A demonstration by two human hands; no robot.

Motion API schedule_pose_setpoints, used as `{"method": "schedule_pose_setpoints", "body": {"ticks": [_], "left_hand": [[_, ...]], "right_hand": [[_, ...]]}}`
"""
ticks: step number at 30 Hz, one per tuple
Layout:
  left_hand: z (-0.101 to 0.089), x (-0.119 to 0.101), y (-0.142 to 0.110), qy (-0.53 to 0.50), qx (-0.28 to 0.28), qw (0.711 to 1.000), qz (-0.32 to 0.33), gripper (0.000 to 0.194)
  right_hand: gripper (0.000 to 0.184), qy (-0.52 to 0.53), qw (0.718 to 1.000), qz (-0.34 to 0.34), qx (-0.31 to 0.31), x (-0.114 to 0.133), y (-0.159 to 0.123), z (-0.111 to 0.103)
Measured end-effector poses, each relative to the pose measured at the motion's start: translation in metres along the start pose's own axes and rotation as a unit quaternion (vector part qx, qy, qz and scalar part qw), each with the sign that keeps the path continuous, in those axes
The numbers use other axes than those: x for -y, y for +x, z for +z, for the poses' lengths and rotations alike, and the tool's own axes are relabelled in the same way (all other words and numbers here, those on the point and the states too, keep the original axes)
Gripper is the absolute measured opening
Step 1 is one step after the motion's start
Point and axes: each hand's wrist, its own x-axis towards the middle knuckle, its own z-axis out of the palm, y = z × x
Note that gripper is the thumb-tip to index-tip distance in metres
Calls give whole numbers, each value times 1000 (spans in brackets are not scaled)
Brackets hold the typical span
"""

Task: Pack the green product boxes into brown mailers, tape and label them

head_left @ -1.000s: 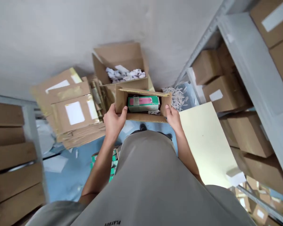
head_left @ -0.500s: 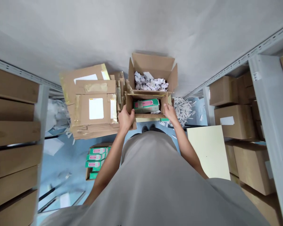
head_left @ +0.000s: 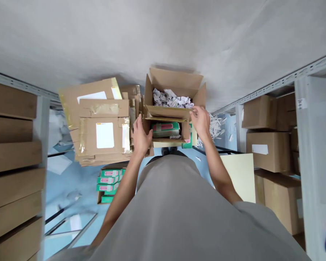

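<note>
A small open cardboard box [head_left: 165, 140] holds a green and pink carton [head_left: 167, 129] and a bit of crumpled paper. Behind it stands a larger open cardboard box [head_left: 176, 78] with crumpled white paper [head_left: 172, 98] inside. My left hand [head_left: 141, 137] is at the left side of the small box, its fingers apart and holding nothing. The fingers of my right hand [head_left: 201, 121] are bent together at the right end of the larger box's front flap [head_left: 167, 111], seemingly pinching its edge. Another green and pink carton [head_left: 188, 142] partly shows beside the small box.
Flattened cardboard [head_left: 104, 108] is stacked on the left. A box of green cartons [head_left: 108, 181] sits on the blue floor below. Shelves of brown boxes [head_left: 268, 150] flank both sides. Paper scraps [head_left: 217, 127] and a pale yellow board [head_left: 239, 174] lie on the right.
Both hands have let go of the small box. My left hand has opened, and my right hand has moved up to the larger box's front flap, which now stands visible.
</note>
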Motion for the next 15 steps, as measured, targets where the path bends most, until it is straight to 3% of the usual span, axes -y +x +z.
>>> {"method": "schedule_pose_setpoints", "body": {"ticks": [4,8,11,15], "left_hand": [[-3,-27,18,8,16,1000,26,99],[-2,-35,23,22,24,999,39,96],[-1,-31,21,35,35,998,43,87],[1,-22,21,24,31,998,52,69]], "right_hand": [[30,-54,997,-16,61,3,85,12],[30,-75,988,-10,132,7,146,33],[35,-133,970,13,201,9,170,51],[51,-232,928,39,288,9,175,73]]}}
